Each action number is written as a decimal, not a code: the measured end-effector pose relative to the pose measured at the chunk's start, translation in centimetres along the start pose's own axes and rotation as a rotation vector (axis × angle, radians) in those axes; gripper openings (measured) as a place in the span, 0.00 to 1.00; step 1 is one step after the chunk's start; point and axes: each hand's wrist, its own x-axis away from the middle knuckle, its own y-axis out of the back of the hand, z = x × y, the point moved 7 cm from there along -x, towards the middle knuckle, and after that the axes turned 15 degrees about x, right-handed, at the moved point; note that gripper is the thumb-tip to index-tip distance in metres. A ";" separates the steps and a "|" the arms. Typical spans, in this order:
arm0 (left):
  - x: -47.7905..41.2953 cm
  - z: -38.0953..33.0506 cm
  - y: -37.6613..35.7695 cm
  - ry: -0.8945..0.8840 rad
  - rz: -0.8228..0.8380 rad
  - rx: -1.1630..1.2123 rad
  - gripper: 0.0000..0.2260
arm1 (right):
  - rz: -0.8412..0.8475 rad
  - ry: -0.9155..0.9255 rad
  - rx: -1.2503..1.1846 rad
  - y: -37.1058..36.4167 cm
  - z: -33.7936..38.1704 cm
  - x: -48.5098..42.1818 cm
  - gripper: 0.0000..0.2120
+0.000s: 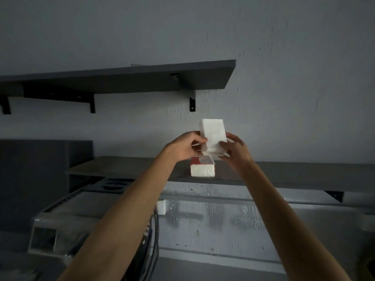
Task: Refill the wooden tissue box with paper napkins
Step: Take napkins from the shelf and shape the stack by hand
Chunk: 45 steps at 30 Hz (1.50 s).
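A stack of white paper napkins [214,134] stands upright in the air, gripped on both sides by my left hand [183,148] and my right hand [235,148]. Just below them a torn-open napkin pack [202,170] with a red top and white sides lies on the lower grey shelf [284,173]. No wooden tissue box is in view.
An upper grey shelf [142,78] on black brackets juts out above the hands. At the lower left sits a plastic-wrapped appliance [71,218] with cables [155,240] beside it. A white socket [161,206] is on the wall under the lower shelf.
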 end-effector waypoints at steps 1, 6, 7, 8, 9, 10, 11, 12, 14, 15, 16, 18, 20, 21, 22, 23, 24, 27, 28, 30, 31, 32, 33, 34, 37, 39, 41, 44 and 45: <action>0.2 0.3 -1.3 -0.013 0.024 -0.046 0.21 | 0.029 0.015 -0.019 1.2 0.0 0.6 0.21; 1.0 4.7 -7.7 -0.097 0.085 -0.134 0.25 | 0.273 0.077 -0.061 7.7 0.8 5.7 0.28; 0.6 7.0 -10.3 -0.111 0.099 -0.107 0.25 | 0.317 0.103 -0.024 10.6 1.3 7.6 0.28; 1.0 8.7 -11.4 -0.139 0.086 -0.100 0.26 | 0.340 0.132 0.024 11.9 1.2 9.1 0.28; 1.3 10.9 -12.3 -0.177 0.062 -0.122 0.27 | 0.340 0.128 0.071 13.5 0.6 10.8 0.29; 1.6 14.1 -13.7 -0.200 0.028 -0.125 0.27 | 0.304 0.130 0.141 16.3 -0.5 12.6 0.30; 1.7 17.4 -14.8 -0.217 -0.001 -0.137 0.28 | 0.261 0.124 0.191 18.9 -2.0 14.3 0.32; 2.0 21.4 -16.3 -0.210 -0.010 -0.149 0.28 | 0.210 0.100 0.232 21.8 -4.3 16.2 0.33; 2.9 31.1 -18.9 -0.136 0.002 -0.194 0.30 | 0.095 0.008 0.349 27.6 -10.1 20.6 0.35; 3.6 35.8 -19.9 -0.096 0.003 -0.203 0.30 | 0.056 -0.035 0.408 29.9 -13.3 23.1 0.35; 4.6 40.6 -20.7 -0.053 -0.006 -0.196 0.29 | 0.031 -0.096 0.453 31.8 -16.8 25.8 0.34; 6.7 50.2 -21.8 0.035 -0.042 -0.199 0.26 | -0.040 -0.262 0.503 35.7 -24.1 31.9 0.31; 9.1 57.9 -22.3 0.115 -0.056 -0.239 0.24 | -0.063 -0.392 0.533 38.6 -30.7 37.8 0.30; 10.2 61.1 -22.5 0.156 -0.054 -0.255 0.23 | -0.066 -0.451 0.562 39.6 -33.2 40.4 0.30; 11.4 63.7 -22.7 0.200 -0.053 -0.264 0.22 | -0.072 -0.496 0.593 40.4 -35.3 42.9 0.29; 12.3 65.9 -22.9 0.241 -0.063 -0.266 0.21 | -0.081 -0.542 0.619 40.9 -36.7 45.0 0.28; 13.2 68.1 -23.1 0.278 -0.069 -0.269 0.21 | -0.090 -0.567 0.637 41.3 -37.9 46.7 0.27; 15.4 72.6 -22.7 0.333 -0.097 -0.284 0.21 | -0.104 -0.613 0.653 41.3 -41.0 50.0 0.24; 16.1 73.9 -22.4 0.342 -0.119 -0.289 0.21 | -0.103 -0.627 0.639 41.2 -42.2 51.1 0.24; 17.0 75.6 -21.6 0.358 -0.157 -0.311 0.21 | -0.094 -0.638 0.617 40.7 -44.0 52.9 0.27; 17.5 76.2 -21.5 0.365 -0.149 -0.312 0.22 | -0.081 -0.642 0.616 40.4 -44.4 53.6 0.28; 17.8 76.5 -21.5 0.364 -0.127 -0.312 0.22 | -0.078 -0.640 0.609 40.2 -44.7 54.3 0.30; 18.0 76.6 -21.7 0.357 -0.099 -0.317 0.25 | -0.081 -0.643 0.608 40.0 -44.7 54.6 0.31; 18.1 76.8 -21.9 0.358 -0.064 -0.316 0.28 | -0.085 -0.637 0.595 39.9 -44.6 54.7 0.32; 17.8 77.4 -22.3 0.388 0.004 -0.306 0.35 | -0.084 -0.601 0.543 39.7 -44.2 54.2 0.35; 17.5 77.7 -22.2 0.399 0.010 -0.303 0.38 | -0.072 -0.581 0.526 39.6 -44.3 53.9 0.38; 17.2 77.9 -21.9 0.410 -0.001 -0.284 0.43 | -0.076 -0.598 0.485 39.8 -44.4 53.9 0.43; 16.9 77.9 -21.9 0.401 0.004 -0.287 0.43 | -0.045 -0.578 0.422 39.7 -44.1 53.6 0.45; 16.9 78.0 -21.9 0.407 -0.008 -0.279 0.43 | -0.042 -0.577 0.415 39.7 -44.1 53.6 0.45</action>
